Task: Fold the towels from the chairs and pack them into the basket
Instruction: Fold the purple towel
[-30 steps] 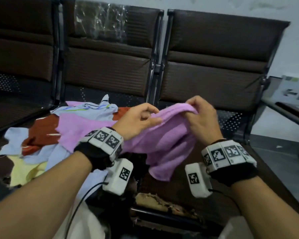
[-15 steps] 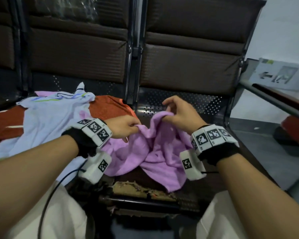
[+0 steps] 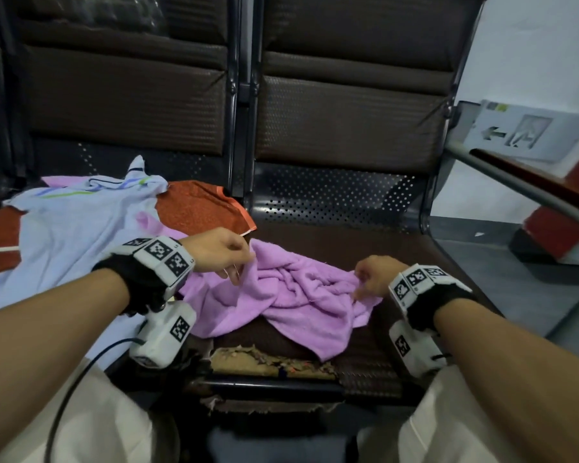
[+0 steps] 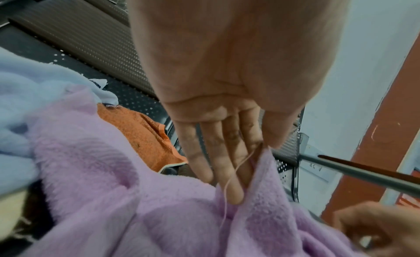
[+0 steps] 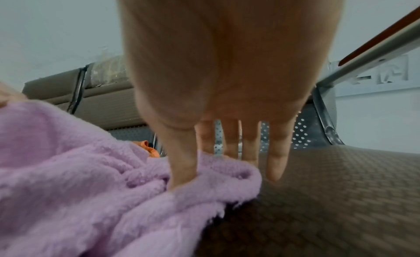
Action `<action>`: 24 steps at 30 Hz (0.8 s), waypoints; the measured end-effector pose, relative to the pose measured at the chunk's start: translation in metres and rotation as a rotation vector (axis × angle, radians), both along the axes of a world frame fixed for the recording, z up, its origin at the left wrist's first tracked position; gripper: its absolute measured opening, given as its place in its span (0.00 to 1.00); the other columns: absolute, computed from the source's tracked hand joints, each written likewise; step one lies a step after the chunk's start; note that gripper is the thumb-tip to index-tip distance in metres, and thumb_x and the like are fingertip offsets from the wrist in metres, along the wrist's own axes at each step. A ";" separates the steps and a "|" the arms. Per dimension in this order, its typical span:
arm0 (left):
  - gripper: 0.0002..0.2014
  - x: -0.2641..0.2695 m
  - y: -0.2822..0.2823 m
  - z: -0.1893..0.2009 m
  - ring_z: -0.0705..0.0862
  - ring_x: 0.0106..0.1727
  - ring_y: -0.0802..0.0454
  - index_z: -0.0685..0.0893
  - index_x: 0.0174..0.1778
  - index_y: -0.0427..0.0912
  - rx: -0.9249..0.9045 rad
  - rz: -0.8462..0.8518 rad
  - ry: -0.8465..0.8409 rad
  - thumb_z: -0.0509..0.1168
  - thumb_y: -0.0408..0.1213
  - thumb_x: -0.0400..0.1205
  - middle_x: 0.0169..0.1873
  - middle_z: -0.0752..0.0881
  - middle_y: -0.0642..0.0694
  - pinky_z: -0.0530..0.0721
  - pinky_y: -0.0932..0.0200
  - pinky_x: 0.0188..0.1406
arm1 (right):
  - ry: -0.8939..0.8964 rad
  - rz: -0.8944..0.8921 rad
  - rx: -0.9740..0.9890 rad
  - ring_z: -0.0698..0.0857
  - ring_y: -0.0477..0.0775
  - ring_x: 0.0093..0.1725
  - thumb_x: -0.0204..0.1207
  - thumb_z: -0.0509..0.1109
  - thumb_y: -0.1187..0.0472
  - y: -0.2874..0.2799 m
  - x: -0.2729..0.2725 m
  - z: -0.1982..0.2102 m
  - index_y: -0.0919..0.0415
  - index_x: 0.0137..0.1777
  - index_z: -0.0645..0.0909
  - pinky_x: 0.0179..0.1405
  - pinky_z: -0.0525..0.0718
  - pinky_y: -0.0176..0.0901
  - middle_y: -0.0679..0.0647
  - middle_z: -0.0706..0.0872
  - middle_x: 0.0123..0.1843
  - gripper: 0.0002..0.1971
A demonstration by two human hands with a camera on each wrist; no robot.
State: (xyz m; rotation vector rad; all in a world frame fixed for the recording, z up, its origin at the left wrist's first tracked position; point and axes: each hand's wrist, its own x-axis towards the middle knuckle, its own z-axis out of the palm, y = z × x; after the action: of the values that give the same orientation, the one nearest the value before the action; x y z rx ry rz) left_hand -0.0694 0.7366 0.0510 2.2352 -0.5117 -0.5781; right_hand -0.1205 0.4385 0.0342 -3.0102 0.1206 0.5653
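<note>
Chair (image 3: 355, 228) seat carries the crumpled purple towel (image 3: 281, 302), long axis left-right between both grips. Left hand (image 3: 214, 253) pinches its left corner; right hand (image 3: 373, 275) pinches its right edge. Towel pile (image 3: 74, 228) left of left grip.

Fluffy, matt terry cloth purple towel (image 3: 291, 295); chair seat (image 3: 398, 242) of textured brown padding, perforated dark metal behind.

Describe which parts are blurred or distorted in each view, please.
Head view: dim light, chair frame bowed by the wide lens, purple towel fairly sharp. Left wrist view: right hand blurred at the corner. Right wrist view: palm of the right hand looms large and soft, seat smeared.
</note>
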 end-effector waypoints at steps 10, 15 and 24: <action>0.14 -0.006 -0.010 -0.012 0.79 0.37 0.51 0.72 0.32 0.43 0.326 -0.112 -0.064 0.62 0.38 0.84 0.31 0.77 0.48 0.78 0.59 0.36 | -0.470 -0.162 0.550 0.78 0.52 0.42 0.82 0.59 0.55 0.001 0.007 0.027 0.52 0.36 0.70 0.42 0.71 0.44 0.46 0.78 0.36 0.12; 0.10 -0.004 -0.021 0.016 0.76 0.40 0.53 0.80 0.43 0.42 -0.145 0.130 -0.305 0.56 0.39 0.86 0.35 0.79 0.50 0.76 0.62 0.36 | -0.572 -0.031 0.640 0.77 0.51 0.37 0.74 0.74 0.59 0.011 0.002 0.041 0.55 0.41 0.73 0.40 0.75 0.45 0.52 0.80 0.36 0.11; 0.06 -0.003 -0.037 0.024 0.80 0.45 0.51 0.82 0.46 0.40 -0.253 0.313 -0.397 0.64 0.39 0.82 0.43 0.85 0.43 0.79 0.50 0.55 | -0.195 0.249 0.421 0.85 0.45 0.48 0.60 0.84 0.63 0.025 -0.013 0.053 0.53 0.59 0.84 0.47 0.79 0.33 0.46 0.87 0.49 0.25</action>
State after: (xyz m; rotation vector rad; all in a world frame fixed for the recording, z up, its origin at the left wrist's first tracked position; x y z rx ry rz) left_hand -0.0721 0.7000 0.0749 2.1290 -0.3912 0.0919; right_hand -0.1336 0.4638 0.0874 -2.6584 -0.3450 0.2665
